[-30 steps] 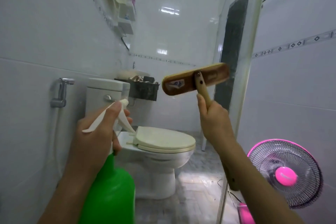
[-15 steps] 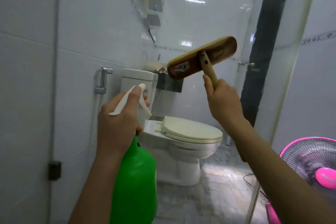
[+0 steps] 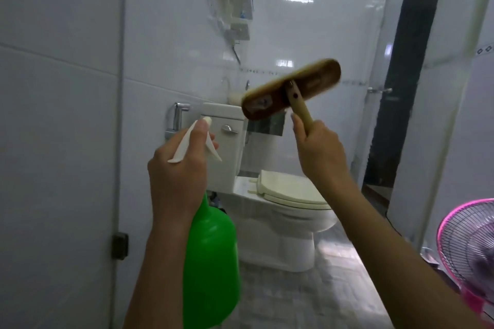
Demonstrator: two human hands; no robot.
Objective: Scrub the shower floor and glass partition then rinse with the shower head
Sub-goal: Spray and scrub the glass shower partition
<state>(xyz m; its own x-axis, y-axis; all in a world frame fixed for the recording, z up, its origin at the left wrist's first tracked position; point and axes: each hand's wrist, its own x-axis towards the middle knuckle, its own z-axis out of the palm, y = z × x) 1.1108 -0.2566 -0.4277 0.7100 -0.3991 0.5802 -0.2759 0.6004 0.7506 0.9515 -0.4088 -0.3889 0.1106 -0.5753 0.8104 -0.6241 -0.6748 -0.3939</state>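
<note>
My left hand (image 3: 177,176) grips the white trigger head of a green spray bottle (image 3: 211,259), held upright in the lower middle of the head view. My right hand (image 3: 319,153) grips the pale handle of a wooden scrub brush (image 3: 291,88), whose brown head is raised and tilted up to the right, slightly blurred. A glass partition (image 3: 61,141) fills the left, with a vertical edge and a dark hinge (image 3: 119,246). Grey tiled floor (image 3: 307,296) lies below.
A white toilet (image 3: 283,211) with its lid down stands straight ahead, and a chrome bidet sprayer (image 3: 176,120) hangs on the wall to its left. A pink fan (image 3: 467,246) sits at the lower right. A dark doorway (image 3: 406,75) is at the right, and shelves (image 3: 240,2) hang high on the wall.
The view has swung left, bringing more of the glass partition and its hinge into sight. Both hands keep their grips, and the brush has dropped lower in the view.
</note>
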